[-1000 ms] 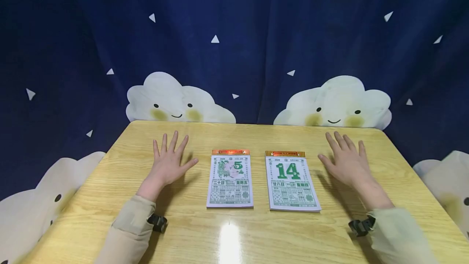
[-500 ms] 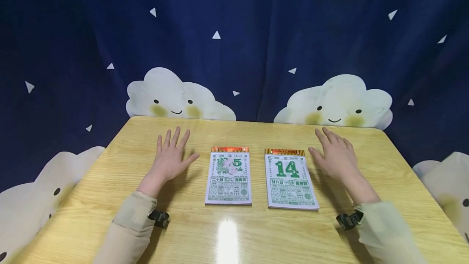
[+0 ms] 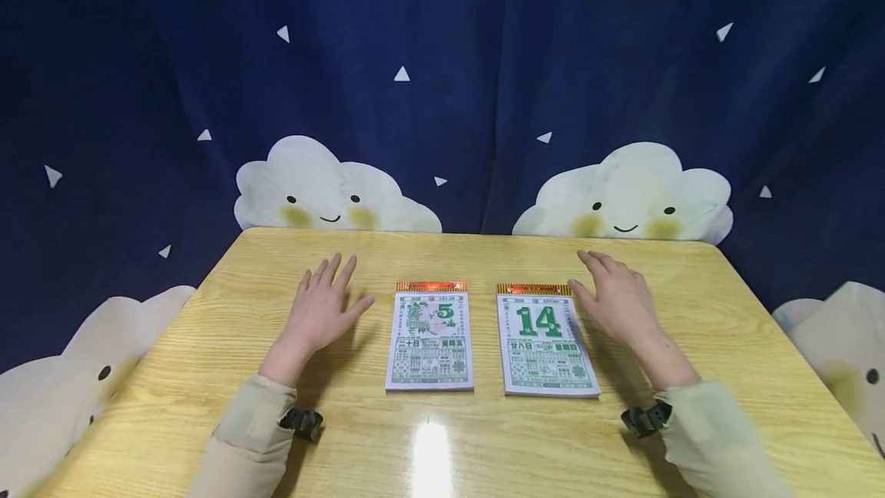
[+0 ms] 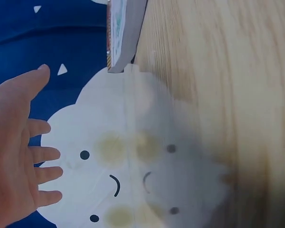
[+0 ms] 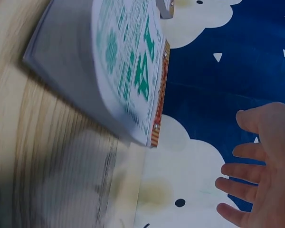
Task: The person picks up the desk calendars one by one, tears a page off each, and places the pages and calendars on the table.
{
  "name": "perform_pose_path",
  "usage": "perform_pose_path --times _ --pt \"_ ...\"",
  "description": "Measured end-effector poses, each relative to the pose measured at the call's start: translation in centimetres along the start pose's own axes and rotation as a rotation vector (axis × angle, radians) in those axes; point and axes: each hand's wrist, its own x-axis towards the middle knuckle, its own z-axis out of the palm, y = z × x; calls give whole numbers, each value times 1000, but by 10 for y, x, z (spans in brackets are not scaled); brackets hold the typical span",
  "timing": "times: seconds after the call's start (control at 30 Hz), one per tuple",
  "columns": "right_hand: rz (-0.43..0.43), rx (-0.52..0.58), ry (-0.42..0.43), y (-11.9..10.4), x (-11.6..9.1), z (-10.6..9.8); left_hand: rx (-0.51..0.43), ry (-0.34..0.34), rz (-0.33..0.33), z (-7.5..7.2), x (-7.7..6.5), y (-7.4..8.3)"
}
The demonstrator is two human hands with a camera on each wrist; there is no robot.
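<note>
Two tear-off calendars lie face up side by side on the wooden table, each with a red and gold top strip and green print. The left calendar point(image 3: 430, 344) shows a 5, the right calendar point(image 3: 548, 348) a 14. To the left of the pair, my left hand point(image 3: 318, 313) is held with fingers extended and thumb toward the 5 calendar. My right hand point(image 3: 620, 302) is just right of the 14 calendar, thumb tip near its top right corner. In the right wrist view the thick page block of the 14 calendar point(image 5: 128, 61) shows beside the spread fingers. Both hands hold nothing.
The pale wooden table point(image 3: 353, 444) reaches back to a dark blue curtain point(image 3: 387, 14) with white triangles and smiling clouds. A bright light reflection lies on its front part. Each wrist wears a black camera mount, such as the left camera mount point(image 3: 302, 423).
My right hand has moved left, closer to the 14 calendar, and its fingers have drawn together. My left hand has stayed nearly in place, its fingers slightly less spread. The calendars have not moved.
</note>
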Motion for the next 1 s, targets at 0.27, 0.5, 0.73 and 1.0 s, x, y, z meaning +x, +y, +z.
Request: perform_pose_path --times 0.27,0.5,0.73,1.0 --pt "28 101 -16 -16 2 3 -44 43 -9 -2 -1 6" --pt "52 166 -50 -29 5 10 -94 76 -55 -1 -2 9" --pt "58 220 -66 -39 5 16 -117 86 -92 1 -4 12" --pt "73 283 -89 -48 1 22 -130 76 -163 5 -5 17"
